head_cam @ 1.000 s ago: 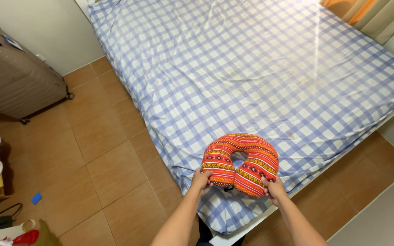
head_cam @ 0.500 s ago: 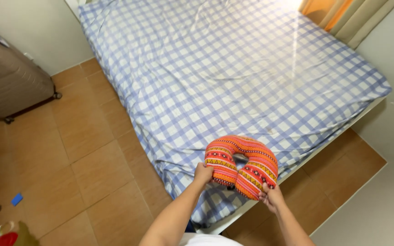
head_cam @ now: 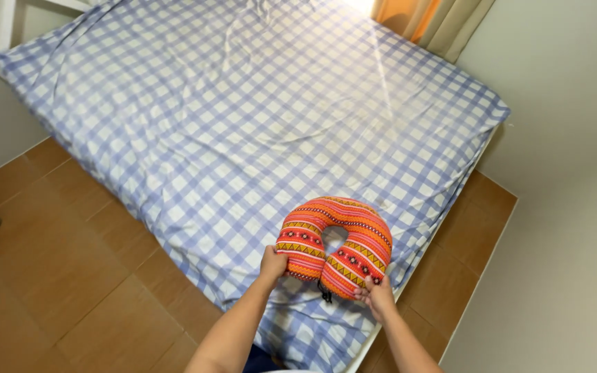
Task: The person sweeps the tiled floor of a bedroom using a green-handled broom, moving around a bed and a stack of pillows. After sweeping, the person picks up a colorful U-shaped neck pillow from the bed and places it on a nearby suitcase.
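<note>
No packages, labels, signs or screens in view.

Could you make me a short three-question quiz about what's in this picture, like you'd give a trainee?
1. True or false: both hands grip the neck pillow.
2. Which end does the left hand hold? A) the end nearer the brown tiled floor B) the end nearer the wall C) the top of the curve
3. Fill in: the pillow lies over the near edge of a bed with a blue and white ______ sheet.

Key
1. True: the left hand holds one end, the right hand the other.
2. A
3. checked
</note>
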